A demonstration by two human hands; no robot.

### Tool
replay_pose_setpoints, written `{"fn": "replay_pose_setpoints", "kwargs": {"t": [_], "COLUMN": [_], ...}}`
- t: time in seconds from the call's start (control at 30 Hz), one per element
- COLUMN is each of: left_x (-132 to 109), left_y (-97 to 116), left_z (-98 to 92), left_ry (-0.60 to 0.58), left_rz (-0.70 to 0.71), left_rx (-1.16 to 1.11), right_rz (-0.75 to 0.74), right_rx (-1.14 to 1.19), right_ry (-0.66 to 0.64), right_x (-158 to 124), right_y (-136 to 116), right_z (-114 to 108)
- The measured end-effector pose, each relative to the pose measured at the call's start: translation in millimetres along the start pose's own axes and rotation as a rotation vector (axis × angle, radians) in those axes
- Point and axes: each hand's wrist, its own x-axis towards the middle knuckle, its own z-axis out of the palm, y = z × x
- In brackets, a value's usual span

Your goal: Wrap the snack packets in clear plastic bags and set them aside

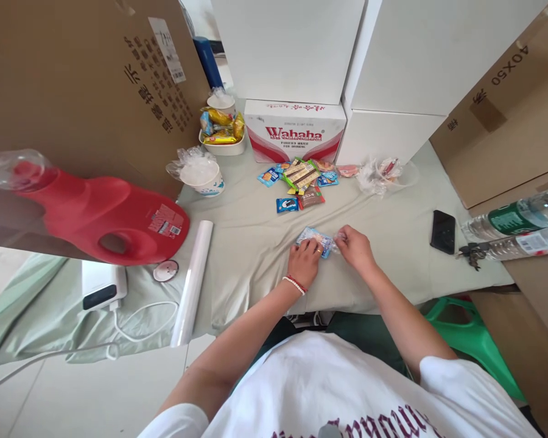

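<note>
A small blue snack packet inside a clear plastic bag (314, 238) lies on the pale green cloth (256, 243) in front of me. My left hand (304, 261) presses down on the packet's left part, fingers curled, a red and white bracelet on the wrist. My right hand (355, 248) pinches the clear bag's right end. A heap of several snack packets (301, 179) lies farther back in the middle.
A red detergent jug (105, 219) lies at the left beside a white roll (192, 281) and a power bank (103, 289). White bowls (201, 175) and a Wahaha box (295, 131) stand behind. A phone (442, 231), keys and water bottles (516, 219) lie right.
</note>
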Motion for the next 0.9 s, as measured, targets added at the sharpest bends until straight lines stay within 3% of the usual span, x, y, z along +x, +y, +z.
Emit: {"fn": "replay_pose_setpoints", "kwargs": {"t": [0.13,0.23,0.37,0.5,0.63,0.7,0.77,0.9], "left_x": [-2,-17,-58,-103,-135,-145,-151,-155], "left_y": [-1,-13,-54,-99,-109,-102,-93,-84], "left_z": [-6.4,-19.7,-40.3,-48.6,-40.3,-33.5,-27.3,-20.5], "left_ry": [-0.027,-0.044,0.026,0.13,0.223,0.252,0.266,0.326], "left_rz": [0.021,0.037,0.061,-0.022,-0.042,-0.058,-0.072,-0.055], "left_rx": [-0.064,-0.118,-0.095,-0.005,0.075,0.092,0.103,0.138], "right_rz": [-0.077,-0.163,-0.41,-0.451,-0.483,-0.464,-0.35,0.02], "right_rx": [-0.129,-0.219,-0.28,-0.29,-0.303,-0.285,-0.261,-0.25], "right_ry": [-0.085,-0.17,-0.14,-0.159,-0.124,-0.071,0.027,0.345], "right_x": [29,28,9,6,16,25,39,88], "right_y": [-47,-63,-50,-33,-21,-10,9,62], "right_z": [19,36,39,38,40,31,6,-76]}}
